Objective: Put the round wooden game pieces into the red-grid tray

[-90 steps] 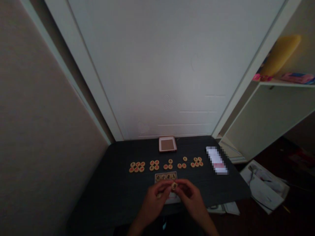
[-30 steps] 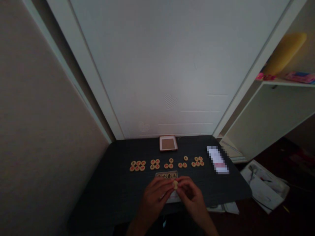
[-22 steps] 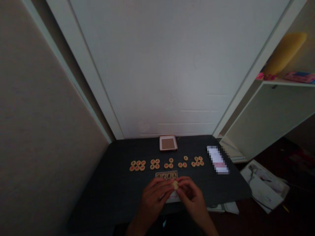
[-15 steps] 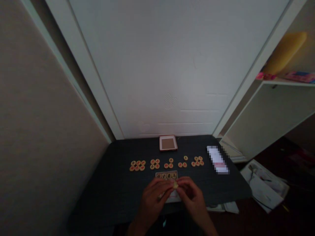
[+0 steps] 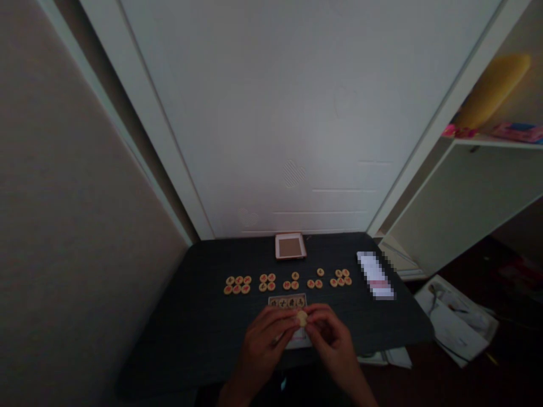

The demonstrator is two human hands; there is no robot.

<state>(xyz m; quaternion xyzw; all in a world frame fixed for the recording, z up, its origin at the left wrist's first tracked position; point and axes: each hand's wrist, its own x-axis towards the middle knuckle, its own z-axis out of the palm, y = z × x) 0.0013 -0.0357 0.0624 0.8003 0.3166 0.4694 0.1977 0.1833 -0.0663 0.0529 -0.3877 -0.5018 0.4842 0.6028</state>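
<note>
Between my fingertips is a round, pale xiangqi piece [image 5: 301, 319]. My left hand [image 5: 268, 336] pinches its left edge, and my right hand [image 5: 328, 332] grips the right edge. Beneath both hands lies a shallow box [image 5: 305, 341], partly covered by them. A row of xiangqi pieces with dark characters [image 5: 283, 303] shows along the box's far side. Farther back, several loose pieces with mostly red characters lie in small groups, such as a cluster [image 5: 236, 285] on the left and another [image 5: 340, 278] on the right.
A box lid or tray [image 5: 290, 247] with a brown inside sits against the white panel [image 5: 292, 113] at the table's back. A blurred-out, screen-like object [image 5: 375, 275] lies on the dark table [image 5: 182, 322] at right. Past the table's right edge stands a white container [image 5: 456, 322] with items inside.
The held piece has turned so that its round face shows more fully. Both hands stay in nearly the same place over the box.
</note>
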